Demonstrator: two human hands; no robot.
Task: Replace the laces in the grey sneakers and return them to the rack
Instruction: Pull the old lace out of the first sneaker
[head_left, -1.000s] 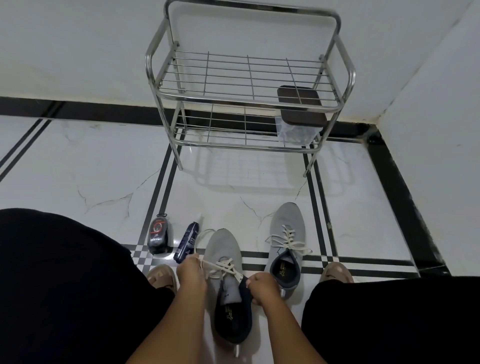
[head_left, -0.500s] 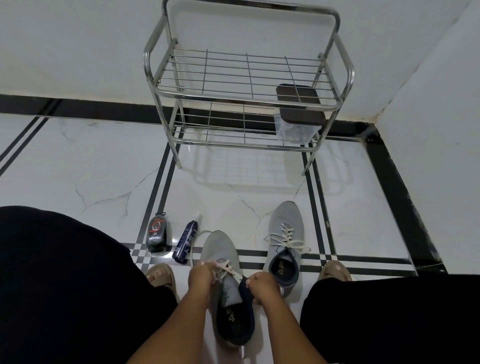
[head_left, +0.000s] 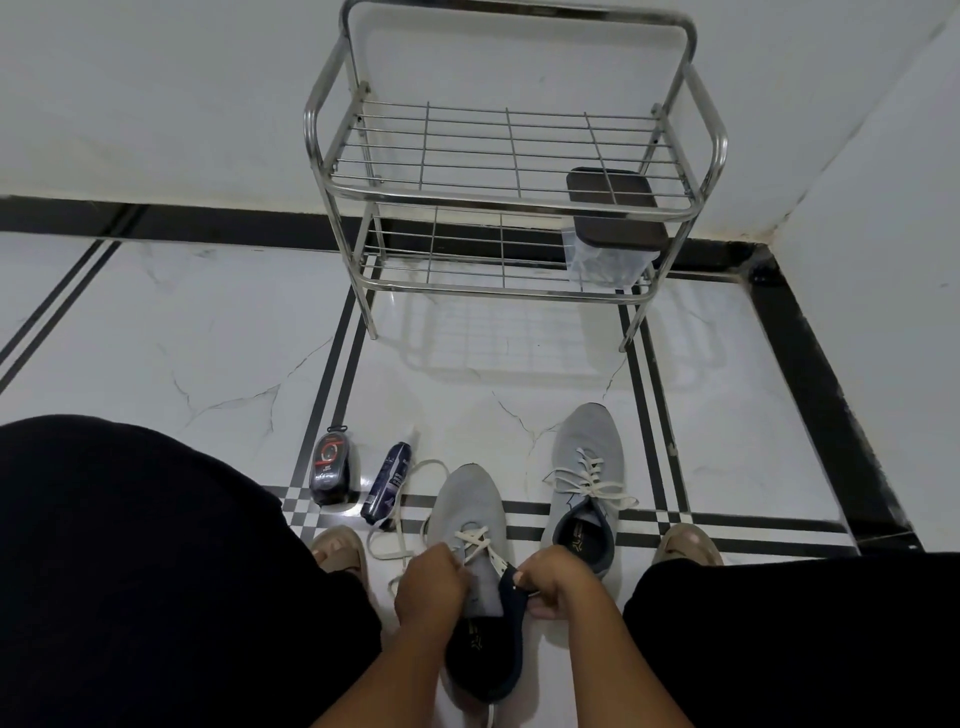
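the far sneaker (head_left: 587, 467), between the rack (head_left: 514, 171) and the person's right knee, looks fully laced, its cream lace crossed up to the collar. the near sneaker (head_left: 470, 501), just beside it and further from the rack, is only part done: a few crossings near the toe, upper eyelets bare, and the loose lace (head_left: 395, 525) trailing over the floor on its left side. the left hand (head_left: 428, 579) is curled at the eyelets, seemingly pinching the lace, though the grip itself is hidden. the right hand (head_left: 553, 579) grips the dark collar edge. both rack shelves hold no sneakers yet, so finishing, tying and returning remain.
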